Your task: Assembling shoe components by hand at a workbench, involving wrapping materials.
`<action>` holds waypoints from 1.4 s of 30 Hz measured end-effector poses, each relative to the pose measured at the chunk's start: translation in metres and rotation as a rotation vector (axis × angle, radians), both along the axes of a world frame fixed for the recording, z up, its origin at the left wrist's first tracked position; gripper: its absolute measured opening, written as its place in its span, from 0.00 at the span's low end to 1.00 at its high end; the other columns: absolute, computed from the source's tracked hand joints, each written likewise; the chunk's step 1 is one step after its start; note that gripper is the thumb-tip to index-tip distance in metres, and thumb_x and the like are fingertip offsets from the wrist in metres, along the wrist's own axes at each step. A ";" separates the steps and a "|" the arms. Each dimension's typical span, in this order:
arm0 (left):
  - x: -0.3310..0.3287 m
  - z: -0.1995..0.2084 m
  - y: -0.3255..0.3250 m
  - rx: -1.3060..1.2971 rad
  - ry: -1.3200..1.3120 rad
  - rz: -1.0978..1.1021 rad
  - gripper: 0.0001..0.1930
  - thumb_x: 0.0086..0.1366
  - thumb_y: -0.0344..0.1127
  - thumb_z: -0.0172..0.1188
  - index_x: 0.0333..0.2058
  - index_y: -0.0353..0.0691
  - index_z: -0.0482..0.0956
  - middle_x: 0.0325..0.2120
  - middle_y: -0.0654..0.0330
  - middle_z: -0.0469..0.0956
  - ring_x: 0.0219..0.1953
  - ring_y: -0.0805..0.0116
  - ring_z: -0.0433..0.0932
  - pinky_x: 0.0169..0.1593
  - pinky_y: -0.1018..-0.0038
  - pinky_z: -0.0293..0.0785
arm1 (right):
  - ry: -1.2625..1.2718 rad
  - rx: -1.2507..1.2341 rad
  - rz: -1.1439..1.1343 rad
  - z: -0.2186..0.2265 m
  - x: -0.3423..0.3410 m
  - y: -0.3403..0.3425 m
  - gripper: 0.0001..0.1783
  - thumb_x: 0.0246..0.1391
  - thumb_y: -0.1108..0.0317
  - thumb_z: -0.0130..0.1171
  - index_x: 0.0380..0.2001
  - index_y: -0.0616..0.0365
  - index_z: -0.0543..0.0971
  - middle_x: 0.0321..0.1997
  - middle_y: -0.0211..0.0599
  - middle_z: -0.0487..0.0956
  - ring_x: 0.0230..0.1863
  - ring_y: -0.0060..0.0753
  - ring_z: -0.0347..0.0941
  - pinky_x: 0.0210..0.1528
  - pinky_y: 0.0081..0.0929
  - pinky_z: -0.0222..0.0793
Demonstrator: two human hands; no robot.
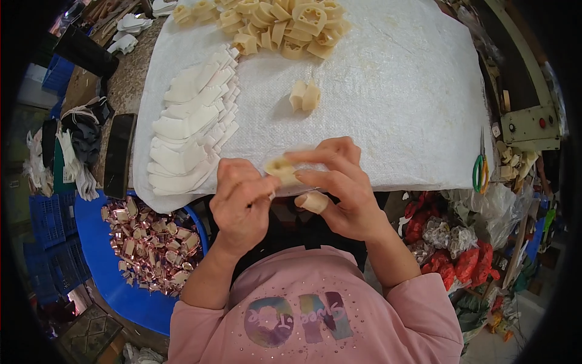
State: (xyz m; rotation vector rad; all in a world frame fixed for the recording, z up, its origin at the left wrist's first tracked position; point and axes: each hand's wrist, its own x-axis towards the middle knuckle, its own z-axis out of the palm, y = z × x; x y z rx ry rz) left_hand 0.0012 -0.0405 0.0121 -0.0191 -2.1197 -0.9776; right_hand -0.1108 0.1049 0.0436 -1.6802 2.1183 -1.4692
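Note:
A small hollow beige piece (280, 175), partly hidden and blurred, sits between my hands at the table's near edge. My left hand (241, 197) is closed, thumb and forefinger pinched at the piece's left side; a bit of something white shows below the fingertips. My right hand (341, 182) has its fingers around the piece's top and right side, the forefinger smeared by motion. A beige wrap (313, 202) covers the right thumb, which stands apart from the piece. Farther off, two similar hollow beige pieces (305, 96) stand together on the white woven sheet (400, 109).
Overlapping white curved strips (185, 130) lie left on the sheet; beige pieces (291, 24) are heaped at the back. A blue tub (115, 282) holds shiny pinkish pieces (157, 242). Scissors (481, 173) with green and orange handles hang at the right edge. A dark phone (121, 151) lies left.

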 end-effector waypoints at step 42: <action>0.005 0.000 0.023 0.454 -0.115 -0.355 0.10 0.50 0.12 0.56 0.26 0.33 0.69 0.34 0.51 0.73 0.31 0.64 0.76 0.33 0.75 0.73 | -1.230 0.143 0.205 -0.020 -0.014 0.020 0.19 0.50 0.73 0.62 0.46 0.65 0.71 0.39 0.39 0.78 0.39 0.24 0.75 0.40 0.22 0.73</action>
